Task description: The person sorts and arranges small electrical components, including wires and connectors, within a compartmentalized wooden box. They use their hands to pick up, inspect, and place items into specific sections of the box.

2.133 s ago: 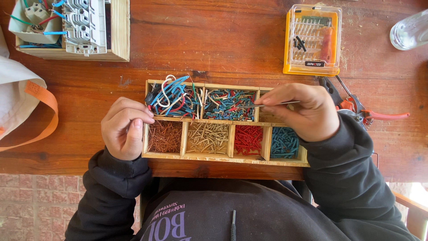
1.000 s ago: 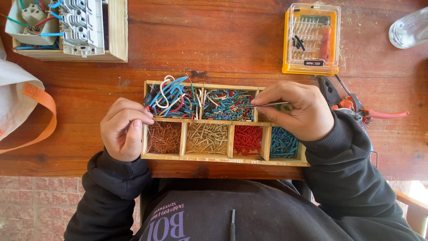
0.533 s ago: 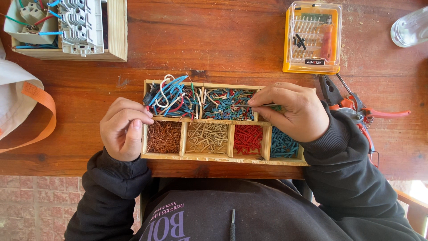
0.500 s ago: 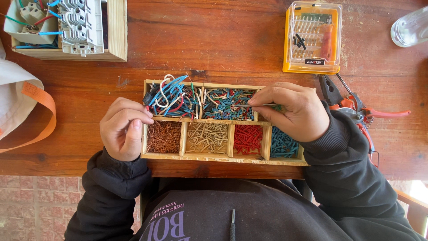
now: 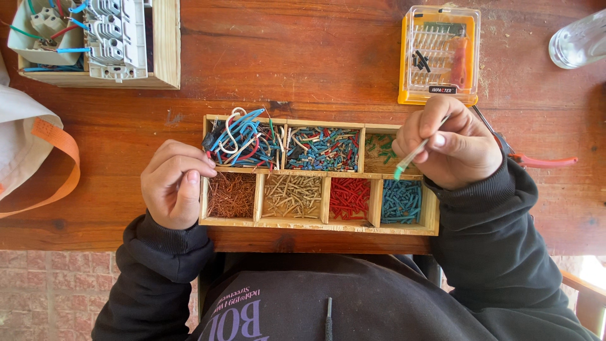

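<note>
Sitting on a brown wooden surface — a wooden tray with small boxes inside. Holding curly blue, white and red wires in the top left box, mixed bits next to them, a few green bits in the top right box. Lying in the bottom row — copper strands, pale bits, red bits and blue bits.

Resting against the tray's left edge, the left hand — fingers curled in, thumb touching the rim, nothing seen inside the grip.

Hovering over the tray's right end, the right hand — grip pinching thin tweezers, green tip pointing down just above the blue bits.

Lying farther back — a yellow tool case, a wooden box with a white part, a clear glass at the corner. Peeking out beside the right hand, red-handled pliers.
</note>
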